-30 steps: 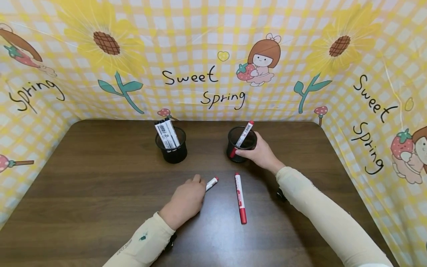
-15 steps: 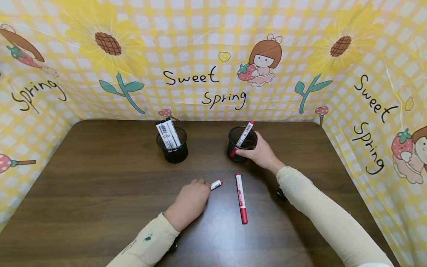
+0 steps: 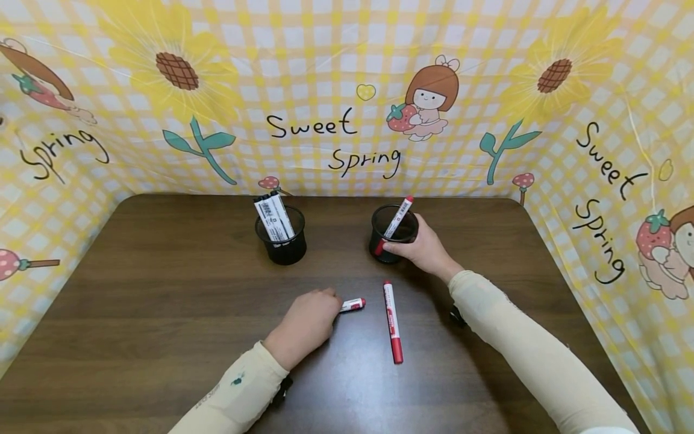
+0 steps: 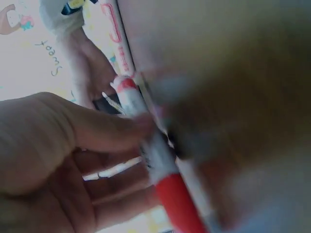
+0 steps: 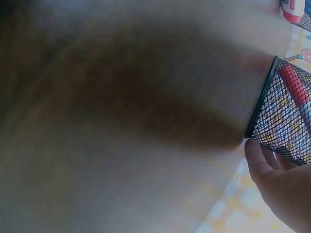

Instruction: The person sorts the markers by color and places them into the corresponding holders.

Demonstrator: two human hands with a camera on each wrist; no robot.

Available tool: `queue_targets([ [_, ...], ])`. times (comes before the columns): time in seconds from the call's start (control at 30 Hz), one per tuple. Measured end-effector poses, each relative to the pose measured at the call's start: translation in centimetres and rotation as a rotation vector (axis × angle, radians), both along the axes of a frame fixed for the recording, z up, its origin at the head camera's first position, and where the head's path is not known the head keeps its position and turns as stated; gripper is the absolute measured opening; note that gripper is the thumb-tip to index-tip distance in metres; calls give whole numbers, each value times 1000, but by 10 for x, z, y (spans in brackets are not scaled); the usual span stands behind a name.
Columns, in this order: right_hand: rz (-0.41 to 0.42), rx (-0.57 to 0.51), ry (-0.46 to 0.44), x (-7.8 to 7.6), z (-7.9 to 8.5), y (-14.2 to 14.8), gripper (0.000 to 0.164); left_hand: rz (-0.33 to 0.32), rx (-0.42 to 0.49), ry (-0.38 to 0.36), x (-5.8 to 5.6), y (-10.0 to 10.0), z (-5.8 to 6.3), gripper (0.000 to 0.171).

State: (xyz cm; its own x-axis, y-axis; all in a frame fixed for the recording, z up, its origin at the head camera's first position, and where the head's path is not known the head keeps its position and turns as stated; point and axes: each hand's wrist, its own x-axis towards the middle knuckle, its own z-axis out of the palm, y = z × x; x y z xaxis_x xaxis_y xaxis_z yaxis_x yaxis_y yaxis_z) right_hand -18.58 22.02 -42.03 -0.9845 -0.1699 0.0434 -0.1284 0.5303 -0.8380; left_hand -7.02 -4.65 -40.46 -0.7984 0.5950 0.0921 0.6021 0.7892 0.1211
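My left hand (image 3: 310,322) is low over the middle of the table, pinching a white marker with red ends (image 3: 353,305). In the left wrist view the thumb lies across that marker (image 4: 179,201), with the fingers behind it. A second red-and-white marker (image 3: 391,322) lies on the table to the right of this hand. My right hand (image 3: 425,248) grips a black mesh pen cup (image 3: 386,255) at the back, thumb in front; its other fingers are mostly hidden. Leaning inside that cup is another red-and-white marker (image 3: 398,217). The right wrist view shows fingertips at the cup's base (image 5: 262,104).
Another black mesh pen cup (image 3: 287,250) stands to the left, holding several white markers with black ends (image 3: 275,218). Behind the brown wooden table (image 3: 135,289), a yellow checked cloth (image 3: 314,60) hangs at the back and both sides.
My left hand has shifted slightly right, and the marker in it has turned from slanting to nearly level across the view. The right hand and its cup have stayed put.
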Motion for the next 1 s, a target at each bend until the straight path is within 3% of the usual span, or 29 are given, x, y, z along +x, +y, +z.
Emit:
queue_targets([
  [0.2, 3, -14, -2, 0, -1, 0, 86, -8, 103, -140, -14, -9, 6, 16],
  [0.33, 5, -23, 0, 0, 0, 0, 85, -4, 276, -227, -25, -16, 16, 21],
  [0.57, 3, -27, 4, 0, 0, -1, 83, 134, 638, -361, -48, -24, 32, 30],
  [0.77, 9, -21, 8, 0, -2, -1, 83, 155, 848, -429, -65, -18, 34, 31],
  [1.0, 4, -18, 16, -2, -2, 0, 85, 121, 992, -454, -83, -3, 39, 31],
])
